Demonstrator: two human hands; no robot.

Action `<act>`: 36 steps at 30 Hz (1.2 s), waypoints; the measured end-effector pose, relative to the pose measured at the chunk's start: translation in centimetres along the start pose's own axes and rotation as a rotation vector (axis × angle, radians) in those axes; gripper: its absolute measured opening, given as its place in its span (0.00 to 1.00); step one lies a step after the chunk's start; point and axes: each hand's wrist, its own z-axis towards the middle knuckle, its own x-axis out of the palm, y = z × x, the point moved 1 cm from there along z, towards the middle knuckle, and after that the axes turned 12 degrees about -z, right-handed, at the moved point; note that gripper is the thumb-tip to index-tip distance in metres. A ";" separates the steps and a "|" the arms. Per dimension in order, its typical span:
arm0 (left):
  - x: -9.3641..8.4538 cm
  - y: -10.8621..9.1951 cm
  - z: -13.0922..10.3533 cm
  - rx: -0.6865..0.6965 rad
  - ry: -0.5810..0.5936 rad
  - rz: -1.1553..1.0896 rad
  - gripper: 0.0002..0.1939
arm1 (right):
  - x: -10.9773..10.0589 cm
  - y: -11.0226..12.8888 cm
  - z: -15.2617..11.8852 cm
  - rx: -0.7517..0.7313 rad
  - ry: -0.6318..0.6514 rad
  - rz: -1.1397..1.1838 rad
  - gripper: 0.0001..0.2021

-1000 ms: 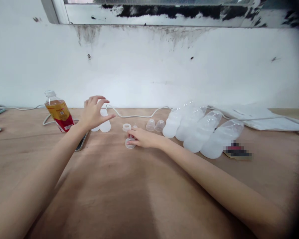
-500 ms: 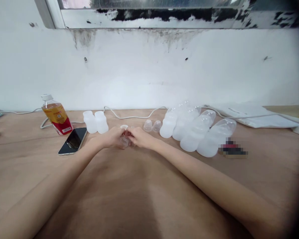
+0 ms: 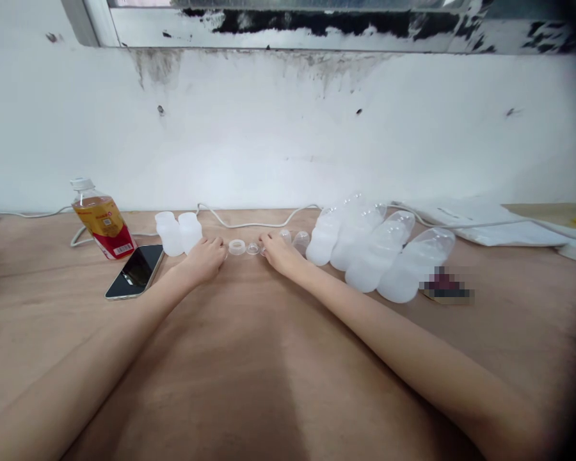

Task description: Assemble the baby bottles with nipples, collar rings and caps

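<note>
On the wooden table, my left hand (image 3: 207, 259) is closed just right of two frosted white bottles (image 3: 178, 234); a bit of something clear shows at its fingertips. My right hand (image 3: 277, 253) pinches a small clear piece that its fingers mostly cover. Between the hands lie a whitish ring (image 3: 237, 247) and a small clear teat-like piece (image 3: 253, 248). Right behind my right hand stand two clear domed caps (image 3: 301, 241), one partly hidden by it. Several frosted bottles with clear domed tops (image 3: 398, 272) stand farther right.
A drink bottle with a red and yellow label (image 3: 106, 224) and a black phone (image 3: 135, 272) are at the left. A white cable (image 3: 249, 226) runs along the wall. White bags (image 3: 499, 224) lie at the back right, with a pixelated object (image 3: 445, 287) in front.
My hands have moved apart, left hand to the left and right hand slightly right. The ring and small clear piece now lie uncovered between them. The view has shifted slightly.
</note>
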 end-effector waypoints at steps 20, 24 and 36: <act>2.7 1.1 0.6 0.097 -0.179 -0.315 0.22 | 1.1 -0.2 0.1 -0.027 -0.140 0.067 0.20; 2.7 1.1 0.5 0.117 -0.168 -0.349 0.21 | 1.2 -0.2 -0.2 -0.026 -0.146 0.045 0.19; 4.4 1.5 0.4 0.129 -0.295 -0.396 0.22 | 1.4 0.4 -1.2 0.068 -0.131 0.011 0.22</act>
